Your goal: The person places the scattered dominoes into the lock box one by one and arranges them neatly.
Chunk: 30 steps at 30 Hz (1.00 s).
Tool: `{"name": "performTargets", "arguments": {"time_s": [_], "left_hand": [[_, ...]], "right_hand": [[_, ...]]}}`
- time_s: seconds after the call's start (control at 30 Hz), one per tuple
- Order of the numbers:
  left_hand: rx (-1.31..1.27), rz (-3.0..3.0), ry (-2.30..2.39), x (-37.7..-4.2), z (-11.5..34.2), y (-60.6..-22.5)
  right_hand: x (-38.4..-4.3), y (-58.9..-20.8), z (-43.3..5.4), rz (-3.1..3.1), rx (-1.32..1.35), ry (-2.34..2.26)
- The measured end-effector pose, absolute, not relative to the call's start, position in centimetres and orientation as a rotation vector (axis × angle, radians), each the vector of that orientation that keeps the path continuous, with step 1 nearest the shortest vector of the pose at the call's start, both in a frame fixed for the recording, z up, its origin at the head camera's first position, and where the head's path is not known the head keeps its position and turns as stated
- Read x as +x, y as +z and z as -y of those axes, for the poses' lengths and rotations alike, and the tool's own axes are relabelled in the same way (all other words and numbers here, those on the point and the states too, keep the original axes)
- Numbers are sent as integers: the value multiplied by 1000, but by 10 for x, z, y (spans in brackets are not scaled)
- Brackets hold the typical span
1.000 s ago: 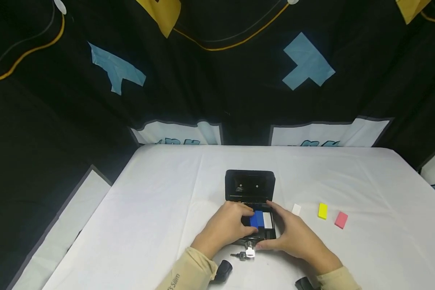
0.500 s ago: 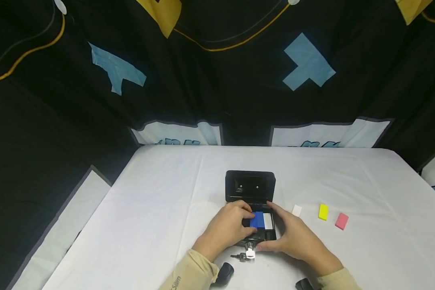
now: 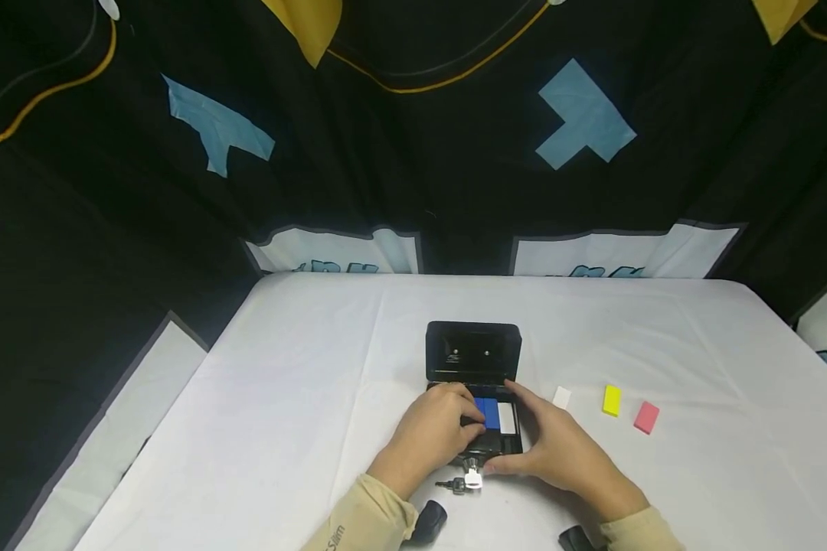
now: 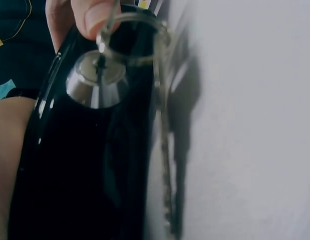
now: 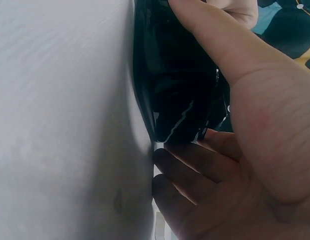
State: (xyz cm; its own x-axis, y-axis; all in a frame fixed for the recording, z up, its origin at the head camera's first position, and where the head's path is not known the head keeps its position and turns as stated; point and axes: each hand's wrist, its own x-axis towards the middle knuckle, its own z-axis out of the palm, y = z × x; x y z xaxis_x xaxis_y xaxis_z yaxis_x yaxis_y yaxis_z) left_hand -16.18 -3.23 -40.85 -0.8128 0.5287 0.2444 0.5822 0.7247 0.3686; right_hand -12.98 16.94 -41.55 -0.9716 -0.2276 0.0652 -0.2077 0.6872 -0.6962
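Observation:
A small black cash box (image 3: 473, 451) stands with its lid (image 3: 474, 348) raised. Inside it, blue blocks (image 3: 491, 413) lie beside a white block (image 3: 507, 418). My left hand (image 3: 433, 430) reaches into the box from the left, fingers bent and fingertips at the left blue block; whether they pinch it is hidden. My right hand (image 3: 554, 444) grips the box's right end, thumb at the front and fingers round the side, as the right wrist view shows. A key sits in the lock (image 4: 97, 75) on the front, with a key ring (image 4: 134, 40) and another key (image 3: 452, 485) hanging from it.
Right of the box, a white block (image 3: 561, 397), a yellow block (image 3: 612, 400) and a pink block (image 3: 646, 417) lie on the white tablecloth (image 3: 303, 383). A dark curtain (image 3: 413, 168) hangs behind the table.
The fingertips of my left hand have drawn closer together and shifted slightly left across the left blue block. My right hand keeps its grip on the box.

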Motion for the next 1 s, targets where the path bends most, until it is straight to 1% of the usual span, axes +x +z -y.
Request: {"name": "performTargets", "arguments": {"time_s": [0.33,0.53,0.73,0.9,1.0], "left_hand": [[-874,2727,-745,-164,35,-408],[-753,2671,-1150,-166,54,-402],[-628,2630,-1455,-168,79,-398],[-497,2680,-1736,-169,92,-403],[-471,2718,-1888,-168,97,-409]], "right_hand": [[-129,-417,-171,-2867,-349,-1161],[-130,-417,-171,-2857,-350,-1169],[-132,-415,-169,-2855,-298,-1158],[-132,-414,-168,-2852,-258,-1155],[-131,-415,-167,-2852,-246,-1153]]}}
